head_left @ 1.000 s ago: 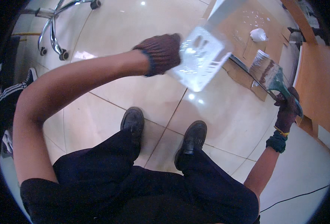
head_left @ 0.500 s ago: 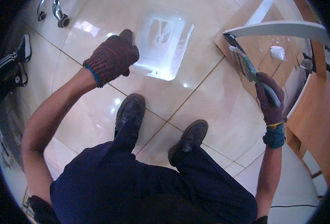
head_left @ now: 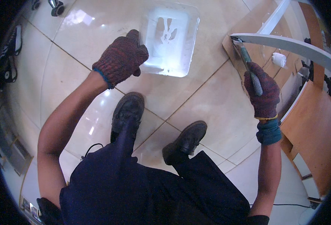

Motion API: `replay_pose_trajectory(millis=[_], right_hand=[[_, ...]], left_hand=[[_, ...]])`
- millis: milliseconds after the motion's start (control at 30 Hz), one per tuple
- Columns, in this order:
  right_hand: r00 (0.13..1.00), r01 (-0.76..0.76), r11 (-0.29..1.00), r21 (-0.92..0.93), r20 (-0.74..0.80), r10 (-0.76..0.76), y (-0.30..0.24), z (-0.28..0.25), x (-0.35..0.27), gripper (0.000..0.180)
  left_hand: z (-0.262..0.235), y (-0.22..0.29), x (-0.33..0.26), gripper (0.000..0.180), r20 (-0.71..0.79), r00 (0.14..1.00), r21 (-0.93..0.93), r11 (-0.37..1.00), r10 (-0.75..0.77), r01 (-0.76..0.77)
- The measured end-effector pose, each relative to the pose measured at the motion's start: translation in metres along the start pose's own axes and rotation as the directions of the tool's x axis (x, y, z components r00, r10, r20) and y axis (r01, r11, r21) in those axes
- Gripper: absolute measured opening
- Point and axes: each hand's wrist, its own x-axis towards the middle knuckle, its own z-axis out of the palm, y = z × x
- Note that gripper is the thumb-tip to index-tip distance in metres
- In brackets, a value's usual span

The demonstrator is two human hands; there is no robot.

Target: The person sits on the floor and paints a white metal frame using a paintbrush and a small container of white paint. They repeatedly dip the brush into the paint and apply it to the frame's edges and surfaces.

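The person's gloved right hand (head_left: 262, 93) is clenched round the handle of one paintbrush (head_left: 247, 62), whose long axis runs up and away to bristles touching the end of a white painted board (head_left: 293, 44). The gloved left hand (head_left: 122, 58) grips the near rim of one clear plastic tray (head_left: 170, 37) — well left of the brush, above two black shoes on the tiled floor (head_left: 214, 108).

- Bright, even light; white glare on the glossy floor tiles (head_left: 210, 108) at upper left.
- Heavy fisheye bending; black vignette rings the corners.
- Centre sharp, right edge soft.
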Motion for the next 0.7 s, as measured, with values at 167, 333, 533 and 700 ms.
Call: replay_pose_trajectory(millis=[167,333,533,700], right_hand=[[0.996,-0.092,0.99,-0.109,-0.004,0.092,-0.02,-0.002,-0.014,0.03],[0.997,0.059,0.998,-0.027,-0.056,-0.06,-0.024,0.008,-0.001,0.031],[0.995,-0.081,0.988,-0.131,-0.076,0.071,-0.037,0.006,0.0,0.03],[0.996,-0.02,0.997,-0.078,-0.086,0.013,-0.039,0.008,-0.001,0.029]], left_hand=[[0.008,-0.003,0.0,0.031,0.015,0.994,0.063,0.992,0.11,-0.11],[0.014,-0.008,0.007,0.023,0.032,0.987,0.183,0.97,0.157,-0.16],[0.016,-0.002,0.006,0.028,0.054,0.989,0.1,0.985,0.137,-0.142],[0.014,0.004,0.004,0.028,0.09,0.996,0.002,1.0,0.003,-0.003]])
